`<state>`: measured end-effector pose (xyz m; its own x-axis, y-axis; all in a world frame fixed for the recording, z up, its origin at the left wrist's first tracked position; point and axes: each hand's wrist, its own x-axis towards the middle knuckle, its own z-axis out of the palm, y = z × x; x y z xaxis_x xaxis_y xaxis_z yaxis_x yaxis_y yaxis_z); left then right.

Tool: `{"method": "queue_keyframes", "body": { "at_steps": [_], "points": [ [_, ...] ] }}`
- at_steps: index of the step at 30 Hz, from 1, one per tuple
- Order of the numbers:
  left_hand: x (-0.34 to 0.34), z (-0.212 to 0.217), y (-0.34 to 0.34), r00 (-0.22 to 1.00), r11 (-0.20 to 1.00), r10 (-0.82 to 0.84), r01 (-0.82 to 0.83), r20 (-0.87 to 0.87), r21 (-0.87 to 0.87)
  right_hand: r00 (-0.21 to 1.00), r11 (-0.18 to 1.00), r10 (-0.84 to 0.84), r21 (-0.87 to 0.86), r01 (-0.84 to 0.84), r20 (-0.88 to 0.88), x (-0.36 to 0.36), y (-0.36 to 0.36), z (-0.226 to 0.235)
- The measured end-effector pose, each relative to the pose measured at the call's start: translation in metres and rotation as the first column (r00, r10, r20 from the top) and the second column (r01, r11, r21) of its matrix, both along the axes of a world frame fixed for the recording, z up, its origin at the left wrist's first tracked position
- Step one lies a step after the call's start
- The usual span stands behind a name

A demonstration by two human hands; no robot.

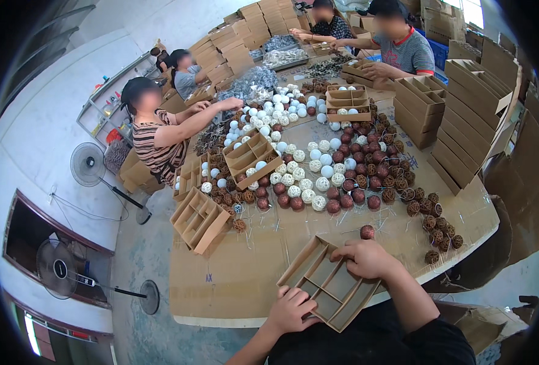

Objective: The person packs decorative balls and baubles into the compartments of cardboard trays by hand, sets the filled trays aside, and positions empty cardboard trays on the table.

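Note:
A shallow brown cardboard box [345,279] with crossing dividers is tilted at the table's near edge, against my body. My left hand [290,311] is closed on its near left wall, fingers over the rim. Over the box's far end, my right hand [367,258] has its fingers bent down at a cardboard divider [329,254]; the fingertips are partly hidden. Just beyond that hand lies a dark red glittery ball [367,232]. White balls [315,165], cream woven balls [308,196], more red balls [373,202] and brown twig balls [413,208] spread across the table's middle.
Divided boxes stand at left [200,220], centre left [250,157] and far centre [347,103]. Box stacks [468,137] rise at the right edge. Several people work around the cardboard-covered table [245,286]. Two standing fans [58,267] are on the left.

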<state>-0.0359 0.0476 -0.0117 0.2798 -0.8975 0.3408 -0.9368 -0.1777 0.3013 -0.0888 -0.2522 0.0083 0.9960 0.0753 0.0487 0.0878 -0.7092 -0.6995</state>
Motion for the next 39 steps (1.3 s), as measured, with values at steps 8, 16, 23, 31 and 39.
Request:
{"method": "queue_keyframes", "body": {
  "at_steps": [8, 16, 23, 31, 39],
  "points": [
    [0.0000, 0.0006, -0.0010, 1.000, 1.000, 0.002, -0.002, 0.010, 0.001, 1.000, 1.000, 0.000, -0.009, 0.000, -0.008, -0.0001, -0.0008, -0.0010],
    [-0.0005, -0.0051, 0.0012, 1.000, 1.000, 0.010, -0.010, 0.004, 0.011, 1.000, 1.000, 0.004, 0.018, -0.004, 0.021, 0.0002, -0.0011, -0.0032],
    [-0.0006, -0.0063, 0.0010, 1.000, 1.000, 0.012, -0.012, 0.002, 0.011, 1.000, 1.000, -0.001, 0.004, 0.001, 0.010, -0.0001, -0.0012, -0.0025],
    [-0.0009, -0.0058, 0.0005, 1.000, 1.000, 0.014, -0.014, 0.012, -0.002, 1.000, 1.000, -0.005, -0.012, 0.005, -0.006, -0.0008, -0.0004, -0.0001],
    [0.0002, -0.0058, -0.0001, 0.999, 1.000, 0.011, -0.011, 0.030, -0.012, 1.000, 1.000, -0.014, 0.010, 0.014, -0.003, -0.0010, 0.0001, 0.0012]
  ]
}}
